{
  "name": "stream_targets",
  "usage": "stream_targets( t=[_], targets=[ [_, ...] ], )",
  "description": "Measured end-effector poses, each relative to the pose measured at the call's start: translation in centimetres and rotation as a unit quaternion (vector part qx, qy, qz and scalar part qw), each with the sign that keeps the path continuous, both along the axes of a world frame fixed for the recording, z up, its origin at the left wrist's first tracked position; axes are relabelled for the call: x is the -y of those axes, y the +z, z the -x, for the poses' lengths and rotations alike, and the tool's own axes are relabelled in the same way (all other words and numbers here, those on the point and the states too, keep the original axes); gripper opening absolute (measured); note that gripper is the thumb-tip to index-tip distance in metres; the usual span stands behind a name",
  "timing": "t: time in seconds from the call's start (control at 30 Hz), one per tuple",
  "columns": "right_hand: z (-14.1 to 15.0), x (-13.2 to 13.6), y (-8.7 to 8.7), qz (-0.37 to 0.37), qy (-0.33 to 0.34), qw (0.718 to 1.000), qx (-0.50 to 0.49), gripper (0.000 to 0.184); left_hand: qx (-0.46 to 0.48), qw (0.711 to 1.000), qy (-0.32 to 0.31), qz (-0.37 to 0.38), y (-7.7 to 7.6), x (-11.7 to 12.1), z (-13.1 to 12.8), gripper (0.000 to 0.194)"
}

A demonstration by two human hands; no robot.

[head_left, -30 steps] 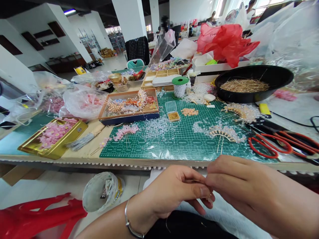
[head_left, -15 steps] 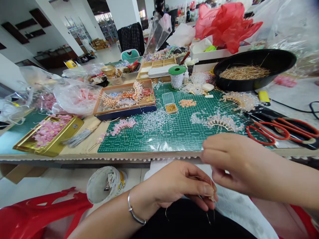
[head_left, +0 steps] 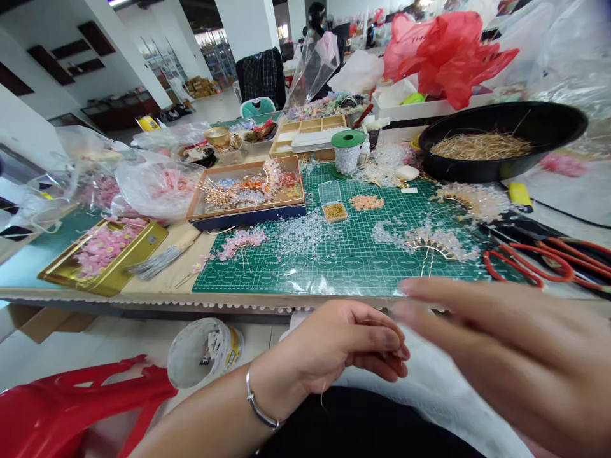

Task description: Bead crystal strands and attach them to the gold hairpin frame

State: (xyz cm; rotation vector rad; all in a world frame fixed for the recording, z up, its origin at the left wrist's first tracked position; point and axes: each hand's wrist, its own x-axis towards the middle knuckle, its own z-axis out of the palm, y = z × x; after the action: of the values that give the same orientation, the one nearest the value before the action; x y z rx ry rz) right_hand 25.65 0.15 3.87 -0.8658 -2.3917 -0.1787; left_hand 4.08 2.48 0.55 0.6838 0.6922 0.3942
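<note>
My left hand (head_left: 353, 343), with a silver bangle on its wrist, is above my lap with thumb and fingers pinched together. A thin gold-coloured wire (head_left: 323, 395) trails below the palm; what else the fingertips hold is hidden. My right hand (head_left: 506, 343) is close by on the right, blurred, its fingers stretched out with nothing visible in them. Past the hands, a beaded hair comb (head_left: 429, 245) lies on the green cutting mat (head_left: 296, 277). Clear beads (head_left: 308, 234), peach beads (head_left: 366, 202) and a small box of gold beads (head_left: 335, 211) are also on the mat.
Red-handled scissors (head_left: 529, 261) and a black basin (head_left: 501, 166) of gold pins are at right. A gold tin (head_left: 119, 270) of pink flowers, a wire brush (head_left: 165, 257) and a shallow box (head_left: 248, 216) stand left. Below are a bucket (head_left: 198, 356) and red stool (head_left: 81, 401).
My right hand has moved right and toward me, away from my left hand, its curled fingers now straightened. My left hand stays pinched in nearly the same place. The view has shifted slightly.
</note>
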Motion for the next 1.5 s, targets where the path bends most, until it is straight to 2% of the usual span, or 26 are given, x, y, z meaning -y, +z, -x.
stream_targets(
  t=[0.1,0.17,0.27,0.37,0.43,0.57,0.67,0.73,0.8,0.87,0.97,1.07,1.17,1.3,1.4,1.47,1.5],
  targets=[
    [0.8,-0.2,-1.0,0.036,0.063,0.991,0.116,0.053,0.002,1.0,-0.02,-0.007,0.2,0.0,0.0,0.027],
    [1.0,-0.8,-1.1,0.077,0.072,0.985,0.14,0.043,-0.001,1.0,-0.023,-0.002,0.2,0.0,0.1,0.026],
    [0.8,-1.3,-0.7,0.11,0.084,0.983,0.118,0.025,-0.002,0.999,-0.034,0.001,0.1,0.0,0.5,0.025],
    [0.7,-1.5,-0.7,0.09,0.074,0.987,0.108,0.024,0.0,0.999,-0.045,-0.005,-0.1,0.1,0.6,0.025],
    [0.8,-1.7,-1.1,0.092,0.061,0.99,0.091,0.021,0.003,0.999,-0.053,-0.008,-0.2,0.2,0.6,0.026],
    [1.0,-2.7,-2.2,0.101,0.076,0.992,0.025,0.02,0.021,0.998,-0.06,-0.008,0.2,0.5,0.5,0.027],
    [0.6,-3.4,-2.1,0.117,0.035,0.992,-0.03,0.022,0.009,0.999,0.016,-0.029,0.9,0.7,0.6,0.024],
    [0.3,-3.1,-1.7,0.099,-0.036,0.993,-0.058,0.028,0.013,0.994,0.101,-0.038,1.4,0.8,0.6,0.022],
    [0.3,-2.1,-1.3,0.057,-0.134,0.982,-0.12,0.035,0.028,0.982,0.186,-0.033,1.7,0.8,0.4,0.02],
    [0.9,-0.6,-1.6,0.056,-0.207,0.958,-0.191,0.034,0.029,0.969,0.245,-0.026,1.6,0.8,0.1,0.02],
    [2.9,1.3,-2.8,0.207,-0.195,0.93,-0.233,0.024,0.03,0.965,0.257,-0.037,1.4,0.9,-0.6,0.019],
    [4.6,2.0,-4.1,0.34,-0.183,0.865,-0.321,0.018,0.05,0.968,0.239,-0.063,1.2,1.1,-1.2,0.019],
    [4.6,1.7,-4.6,0.41,-0.157,0.803,-0.403,0.018,0.039,0.968,0.231,-0.094,1.2,1.4,-1.1,0.027],
    [2.8,0.9,-4.5,0.502,-0.084,0.731,-0.454,0.018,0.016,0.975,0.178,-0.133,1.3,1.4,-0.1,0.035],
    [1.7,0.3,-3.9,0.571,-0.034,0.671,-0.472,0.018,-0.03,0.977,0.135,-0.165,1.4,1.3,0.6,0.031],
    [1.1,-0.1,-3.3,0.604,-0.021,0.65,-0.461,0.02,-0.061,0.98,0.096,-0.165,1.4,1.1,1.0,0.025],
    [0.9,-0.3,-3.1,0.614,-0.016,0.649,-0.448,0.021,-0.068,0.983,0.071,-0.155,1.5,1.0,1.1,0.022]
  ],
)
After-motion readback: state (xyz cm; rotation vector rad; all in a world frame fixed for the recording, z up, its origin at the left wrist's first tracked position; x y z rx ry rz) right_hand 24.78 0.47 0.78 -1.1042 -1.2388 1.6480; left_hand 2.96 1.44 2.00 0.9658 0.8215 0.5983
